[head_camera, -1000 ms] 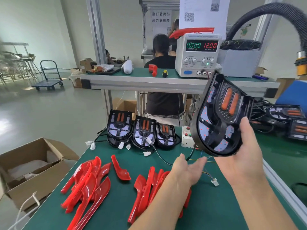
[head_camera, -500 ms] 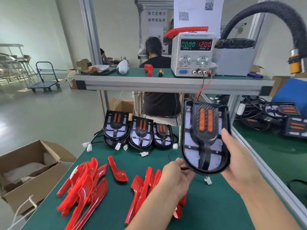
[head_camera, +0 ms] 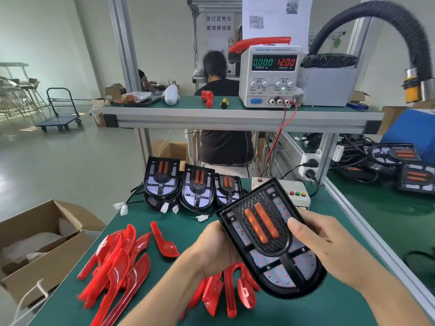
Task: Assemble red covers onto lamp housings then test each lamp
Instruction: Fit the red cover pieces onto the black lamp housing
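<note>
Green desk (head_camera: 329, 309) carries red covers (head_camera: 113, 264) left of the lamp housing (head_camera: 270, 238). Left hand (head_camera: 216, 250) and right hand (head_camera: 329, 250) both grip that housing.

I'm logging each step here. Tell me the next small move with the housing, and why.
Probably free the left hand and pick a red cover from the pile just below it. Both hands hold the housing above the mat, and it has no cover on it yet. The right hand grips its right edge, which looks firm enough to hold it alone.
</note>
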A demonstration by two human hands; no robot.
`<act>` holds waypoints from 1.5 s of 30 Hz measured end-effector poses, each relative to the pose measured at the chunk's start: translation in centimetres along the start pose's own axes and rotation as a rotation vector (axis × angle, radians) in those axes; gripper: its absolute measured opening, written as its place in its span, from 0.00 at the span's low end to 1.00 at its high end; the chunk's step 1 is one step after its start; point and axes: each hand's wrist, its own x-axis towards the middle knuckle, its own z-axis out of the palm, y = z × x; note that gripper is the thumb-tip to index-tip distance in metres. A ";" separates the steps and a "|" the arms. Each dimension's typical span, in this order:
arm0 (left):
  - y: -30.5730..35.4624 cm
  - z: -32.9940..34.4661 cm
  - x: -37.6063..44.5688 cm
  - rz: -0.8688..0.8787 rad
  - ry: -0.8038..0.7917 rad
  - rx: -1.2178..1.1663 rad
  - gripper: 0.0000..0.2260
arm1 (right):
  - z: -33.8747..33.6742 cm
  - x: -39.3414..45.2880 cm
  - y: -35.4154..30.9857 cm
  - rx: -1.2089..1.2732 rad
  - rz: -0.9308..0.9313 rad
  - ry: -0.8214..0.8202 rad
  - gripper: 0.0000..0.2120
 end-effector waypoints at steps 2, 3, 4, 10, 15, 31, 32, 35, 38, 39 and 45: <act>0.1 -0.4 0.0 0.009 -0.061 -0.009 0.20 | -0.5 -0.2 0.2 -0.178 -0.044 0.027 0.23; 0.1 -0.5 -0.1 0.005 -0.079 -0.016 0.21 | -0.6 -0.2 0.2 -0.213 -0.068 0.026 0.24; 0.2 -0.3 -0.2 -0.012 -0.111 -0.015 0.21 | -0.7 -0.3 0.1 -0.194 -0.088 0.009 0.23; 0.8 0.1 -0.4 -0.121 -0.167 0.040 0.14 | -0.3 -0.3 0.9 0.083 -0.095 -0.190 0.18; 1.6 1.4 -0.1 -0.151 -0.165 0.070 0.14 | 0.3 -1.2 1.4 0.246 0.036 -0.075 0.17; -4.9 2.8 1.3 -0.095 0.183 0.050 0.36 | 5.0 -3.2 6.9 0.706 0.577 0.946 0.16; -5.8 3.2 0.8 -0.059 0.201 0.018 0.33 | 5.3 -3.2 6.8 0.709 0.579 1.006 0.15; -7.8 4.5 -0.4 0.018 0.233 -0.054 0.28 | 6.3 -2.9 6.3 0.728 0.530 1.096 0.14; -8.7 5.6 -1.3 0.127 0.267 -0.078 0.24 | 7.0 -2.6 5.5 0.760 0.445 1.167 0.14; -8.8 6.0 -1.5 0.175 0.266 -0.063 0.24 | 7.1 -2.4 5.1 0.798 0.435 1.199 0.13; -8.4 7.4 -3.0 0.263 0.284 0.204 0.24 | 7.7 -1.0 3.0 1.015 0.291 1.249 0.13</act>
